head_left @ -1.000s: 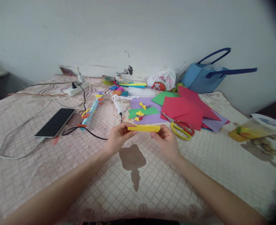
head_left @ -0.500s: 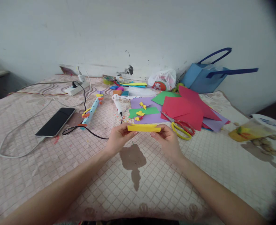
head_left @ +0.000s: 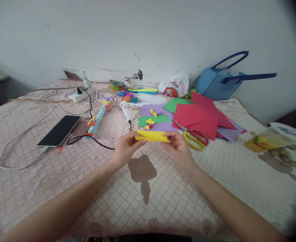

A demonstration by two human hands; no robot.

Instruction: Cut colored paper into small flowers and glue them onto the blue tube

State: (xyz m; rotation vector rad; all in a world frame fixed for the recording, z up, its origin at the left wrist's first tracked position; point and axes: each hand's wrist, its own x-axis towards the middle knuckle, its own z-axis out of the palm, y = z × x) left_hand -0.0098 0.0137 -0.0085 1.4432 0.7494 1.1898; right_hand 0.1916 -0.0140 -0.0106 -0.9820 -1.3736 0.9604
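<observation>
A folded strip of yellow paper (head_left: 153,136) is stretched level between both hands, above the tablecloth. My left hand (head_left: 126,147) pinches its left end between thumb and fingers. At the right end, my right hand (head_left: 178,148) grips it the same way. Just beyond lie small yellow paper pieces (head_left: 150,121) on a green paper strip (head_left: 163,118) and purple paper (head_left: 145,110). Scissors (head_left: 194,139) with yellow and red handles rest to the right of my right hand. A white glue gun (head_left: 125,111) lies past my left hand.
To the left are a phone (head_left: 59,131) on a white cable, a light-blue decorated strip (head_left: 97,119) and a power strip (head_left: 82,94). Red paper (head_left: 195,119) lies right of centre. A blue bag (head_left: 218,84) stands behind it. A tilted plastic cup (head_left: 266,139) is at far right.
The yellow paper has tilted and its fold has opened somewhat, so more of its inner face shows. Both hands keep their grip, with only a slight shift.
</observation>
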